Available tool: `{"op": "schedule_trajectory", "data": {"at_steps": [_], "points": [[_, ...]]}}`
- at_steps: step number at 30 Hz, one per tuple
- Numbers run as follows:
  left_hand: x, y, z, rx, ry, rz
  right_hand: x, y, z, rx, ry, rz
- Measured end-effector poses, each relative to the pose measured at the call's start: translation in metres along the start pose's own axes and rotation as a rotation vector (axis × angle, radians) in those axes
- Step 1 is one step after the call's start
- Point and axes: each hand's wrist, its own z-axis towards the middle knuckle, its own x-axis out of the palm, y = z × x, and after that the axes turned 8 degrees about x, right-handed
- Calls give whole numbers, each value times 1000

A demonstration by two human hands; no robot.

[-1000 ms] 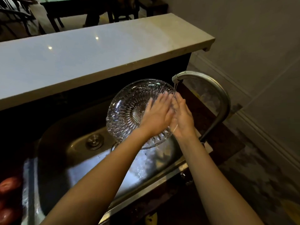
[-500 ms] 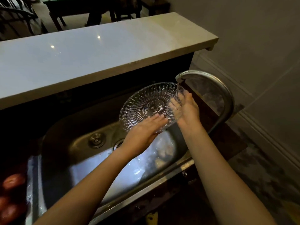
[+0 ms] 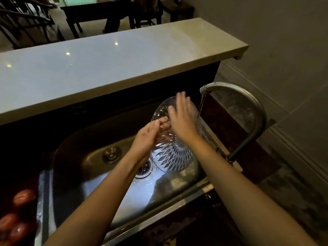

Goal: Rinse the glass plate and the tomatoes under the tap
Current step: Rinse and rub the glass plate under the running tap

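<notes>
A cut-glass plate (image 3: pixel 174 155) is held tilted on edge over the steel sink (image 3: pixel 74 153), under the tap (image 3: pixel 236 96), whose thin stream (image 3: pixel 201 107) falls just right of it. My left hand (image 3: pixel 150 135) grips the plate's left rim with curled fingers. Across the plate's upper face lies my right hand (image 3: pixel 182 118), flat, with its fingers spread and blurred. Several red tomatoes (image 3: pixel 23 197) lie in the dark at the far left, beside the sink.
A pale stone counter ledge (image 3: pixel 106 64) overhangs the back of the sink. The drain strainer (image 3: pixel 143 168) and a round plug (image 3: pixel 111 154) sit in the basin. Dark chairs and a table (image 3: pixel 95 11) stand beyond the ledge. A grey wall (image 3: pixel 284 50) is at the right.
The plate has tipped from facing me to standing on edge, lower in the sink. My right hand moved from the rim under the stream onto the plate's face; my left hand took the left rim.
</notes>
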Motion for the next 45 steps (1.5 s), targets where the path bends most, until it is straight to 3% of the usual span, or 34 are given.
{"op": "schedule_trajectory", "data": {"at_steps": [3,6,8,10,12,14,18,23,26,28,30,33,36,38,42,45], "points": [[-5,3,3,-16,-65,9,25,13,-17,-256,-7,-45],[-10,5,4,-71,-79,-108,25,6,-8,-290,-34,-7],[-13,6,3,-110,-111,-269,22,-9,7,-158,-79,-30],[-18,7,2,-137,-175,-382,13,-32,20,86,-20,-30],[-24,8,3,-180,-221,-436,2,-54,23,255,46,139],[-28,13,5,-224,-239,-483,-8,-68,20,339,36,259],[-33,27,8,-287,-275,-518,-32,-76,19,442,-58,182],[-41,34,28,-288,-412,-218,-55,-78,10,519,87,558],[-33,42,51,-165,-516,321,-51,-60,-3,524,143,855],[-19,43,57,-76,-447,764,-51,-48,-8,522,67,852],[4,45,53,24,-281,994,-54,-39,-10,541,-44,854],[51,49,33,266,-6,1125,-61,-32,-10,566,-224,892],[90,37,29,466,154,1213,-61,-34,-18,602,-288,866],[97,24,47,485,200,1243,-60,-36,-27,627,-272,838],[81,7,92,460,249,1213,-61,-33,-36,593,-278,1018],[50,11,103,390,158,1201,-64,-31,-35,571,-296,1049]]}}
